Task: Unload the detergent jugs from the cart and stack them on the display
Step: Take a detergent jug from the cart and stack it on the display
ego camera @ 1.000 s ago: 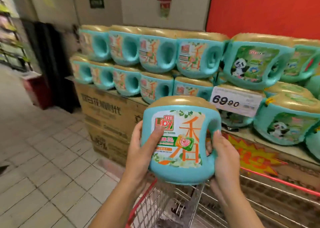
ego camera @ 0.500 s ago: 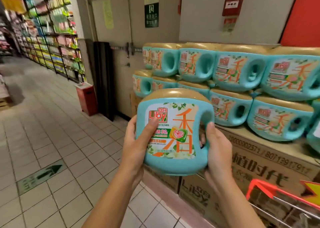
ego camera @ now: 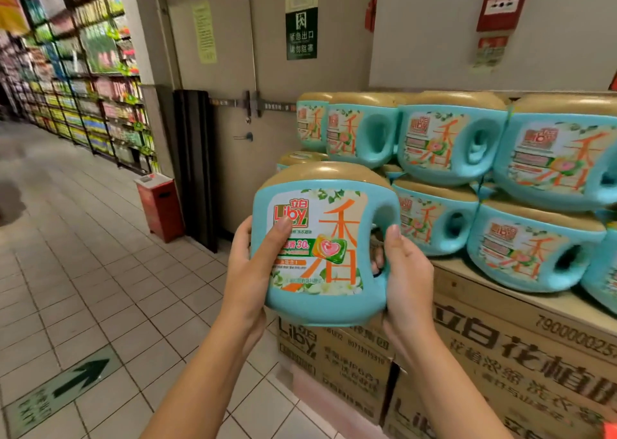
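At the left end of the display [ego camera: 494, 335], the left hand [ego camera: 248, 271] and right hand [ego camera: 405, 275] are clasping an upright Liby detergent jug [ego camera: 320, 255] by its sides, the stacked jugs [ego camera: 437, 218] lying just beyond, nearer the right hand.

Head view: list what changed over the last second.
The view swung left: cart and price tag dropped out, the aisle shelves came in. Unchanged: left hand and right hand grip the held jug upright, label toward the camera; stacked jugs undisturbed.
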{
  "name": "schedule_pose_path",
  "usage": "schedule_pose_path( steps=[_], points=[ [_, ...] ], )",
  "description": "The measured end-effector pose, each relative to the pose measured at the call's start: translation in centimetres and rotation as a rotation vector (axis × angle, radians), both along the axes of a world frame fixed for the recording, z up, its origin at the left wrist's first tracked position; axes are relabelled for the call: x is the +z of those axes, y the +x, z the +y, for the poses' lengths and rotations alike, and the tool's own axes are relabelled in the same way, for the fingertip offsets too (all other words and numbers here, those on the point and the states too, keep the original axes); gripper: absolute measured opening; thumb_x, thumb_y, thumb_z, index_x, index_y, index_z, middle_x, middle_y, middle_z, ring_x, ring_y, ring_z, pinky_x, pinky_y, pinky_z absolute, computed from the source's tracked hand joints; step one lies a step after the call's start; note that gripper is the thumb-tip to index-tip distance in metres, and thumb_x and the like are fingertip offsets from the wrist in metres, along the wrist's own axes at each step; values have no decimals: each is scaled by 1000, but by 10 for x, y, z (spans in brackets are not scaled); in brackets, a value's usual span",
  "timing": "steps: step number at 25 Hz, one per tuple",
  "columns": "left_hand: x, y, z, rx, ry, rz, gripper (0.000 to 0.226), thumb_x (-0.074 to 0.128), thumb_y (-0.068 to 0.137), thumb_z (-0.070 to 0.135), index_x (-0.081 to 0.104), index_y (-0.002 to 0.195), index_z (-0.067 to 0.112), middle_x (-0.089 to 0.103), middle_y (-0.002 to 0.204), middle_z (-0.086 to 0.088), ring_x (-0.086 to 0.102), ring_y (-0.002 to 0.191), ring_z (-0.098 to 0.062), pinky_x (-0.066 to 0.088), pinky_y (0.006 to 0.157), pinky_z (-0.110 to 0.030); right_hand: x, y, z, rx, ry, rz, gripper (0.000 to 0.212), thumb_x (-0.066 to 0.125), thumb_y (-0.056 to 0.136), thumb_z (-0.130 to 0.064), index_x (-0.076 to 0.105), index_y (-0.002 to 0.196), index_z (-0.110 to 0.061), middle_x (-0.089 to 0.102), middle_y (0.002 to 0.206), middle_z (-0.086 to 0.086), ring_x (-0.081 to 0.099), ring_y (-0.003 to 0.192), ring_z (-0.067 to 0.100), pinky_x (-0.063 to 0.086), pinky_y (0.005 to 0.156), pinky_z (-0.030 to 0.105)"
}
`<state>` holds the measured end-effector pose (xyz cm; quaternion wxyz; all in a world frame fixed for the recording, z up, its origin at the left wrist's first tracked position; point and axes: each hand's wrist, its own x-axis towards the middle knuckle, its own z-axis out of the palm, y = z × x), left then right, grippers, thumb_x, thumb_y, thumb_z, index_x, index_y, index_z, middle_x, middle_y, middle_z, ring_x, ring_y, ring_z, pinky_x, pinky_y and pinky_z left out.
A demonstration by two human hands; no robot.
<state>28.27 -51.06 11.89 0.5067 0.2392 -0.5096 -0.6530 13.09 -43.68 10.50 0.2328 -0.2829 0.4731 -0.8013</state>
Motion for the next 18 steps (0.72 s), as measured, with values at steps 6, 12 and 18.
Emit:
schedule_pose_path(
  steps=[6, 12, 18],
  points=[
    [5, -31, -124, -26, -29, 11, 71, 76, 64, 48, 53, 126, 23, 75, 106, -6, 74, 92, -27, 61, 67, -37, 5, -30, -119, -53, -1, 48, 41, 49, 97, -43, 51, 66, -16, 43, 60, 6, 44, 52, 17, 40, 45, 24],
    [14, -55, -226, -29, -132, -36, 70, 73, 67, 58, 54, 126, 27, 75, 107, 1, 74, 90, -19, 59, 62, -26, 18, -49, -211, -110, -26, 118, 35, 53, 87, -53, 56, 61, -29, 44, 59, 2, 43, 56, 17, 41, 54, 30],
    [24, -73, -320, -204, -279, -88, 81, 86, 49, 60, 57, 116, 26, 76, 103, 3, 75, 86, -18, 58, 60, -24, 25, -57, -289, -271, -70, 135, 34, 53, 87, -51, 55, 69, -23, 46, 57, 0, 44, 54, 13, 41, 51, 27]
  ],
)
